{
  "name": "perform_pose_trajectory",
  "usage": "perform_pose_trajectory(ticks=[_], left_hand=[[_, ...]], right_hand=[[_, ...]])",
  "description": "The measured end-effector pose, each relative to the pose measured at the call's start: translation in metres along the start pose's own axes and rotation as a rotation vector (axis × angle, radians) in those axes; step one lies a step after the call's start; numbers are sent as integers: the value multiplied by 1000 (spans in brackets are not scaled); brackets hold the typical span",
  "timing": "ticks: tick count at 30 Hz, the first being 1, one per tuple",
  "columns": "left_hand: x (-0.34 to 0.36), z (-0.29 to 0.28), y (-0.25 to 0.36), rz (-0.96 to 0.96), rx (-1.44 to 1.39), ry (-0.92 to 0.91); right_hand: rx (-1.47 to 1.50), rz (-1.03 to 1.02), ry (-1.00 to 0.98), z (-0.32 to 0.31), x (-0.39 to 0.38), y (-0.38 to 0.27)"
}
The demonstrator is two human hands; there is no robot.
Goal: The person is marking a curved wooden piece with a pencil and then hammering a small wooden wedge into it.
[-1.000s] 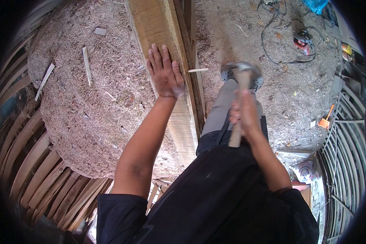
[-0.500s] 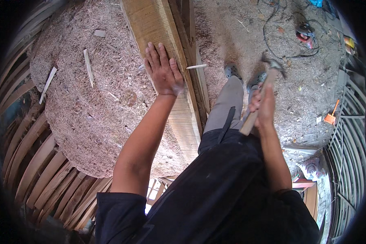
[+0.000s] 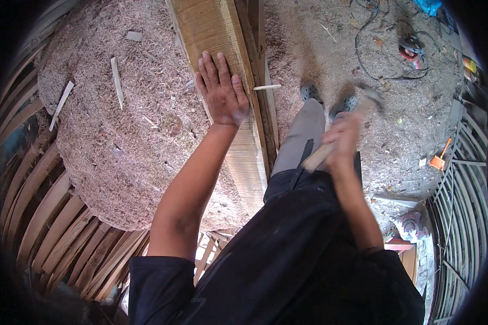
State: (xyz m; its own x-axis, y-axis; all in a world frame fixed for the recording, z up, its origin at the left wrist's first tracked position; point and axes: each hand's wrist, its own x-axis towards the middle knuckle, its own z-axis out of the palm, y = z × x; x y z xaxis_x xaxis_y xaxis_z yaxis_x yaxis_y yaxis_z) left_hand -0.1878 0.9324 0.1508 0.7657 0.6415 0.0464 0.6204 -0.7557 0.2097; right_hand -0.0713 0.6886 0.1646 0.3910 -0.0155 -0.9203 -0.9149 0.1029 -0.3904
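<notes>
At four o'clock a plastic bag (image 3: 409, 225) is seen, contents indistinct. At two, a hammer (image 3: 318, 157), slanted more than before, its head blurred, is gripped by the closed right hand (image 3: 344, 138). At twelve, a beam (image 3: 211, 31) with a jutting peg (image 3: 267, 87) is pressed by the flat, empty left hand (image 3: 223, 100).

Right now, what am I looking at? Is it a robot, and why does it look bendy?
No robot: it's a person, bare-handed. A camera worn on their head looks down, and its wide fisheye lens bends straight things near the edges. The left hand lies flat on a long wooden beam. The right hand grips a wooden-handled hammer, whose head looks blurry. A pale wooden peg sticks out at the beam's right side. Wood shavings cover the ground on the left; a corded power tool lies at the upper right.
</notes>
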Motion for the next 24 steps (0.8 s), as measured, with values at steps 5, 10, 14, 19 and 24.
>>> perform_pose_trajectory(ticks=[5,10,14,19,24], left_hand=[[3,0,0,8,-2,1],[2,-1,3,4,-3,16],[2,-4,4,21,14,-7],[0,0,1,5,8,28],[0,-3,-2,-36,-64,28]], right_hand=[[-244,380,-358,-5,-13,-6],[328,80,-35,-14,10,-15],[-263,279,-351,-6,-6,25],[-44,190,-167,-61,30,-4],[-289,92,-284,-36,11,-55]])
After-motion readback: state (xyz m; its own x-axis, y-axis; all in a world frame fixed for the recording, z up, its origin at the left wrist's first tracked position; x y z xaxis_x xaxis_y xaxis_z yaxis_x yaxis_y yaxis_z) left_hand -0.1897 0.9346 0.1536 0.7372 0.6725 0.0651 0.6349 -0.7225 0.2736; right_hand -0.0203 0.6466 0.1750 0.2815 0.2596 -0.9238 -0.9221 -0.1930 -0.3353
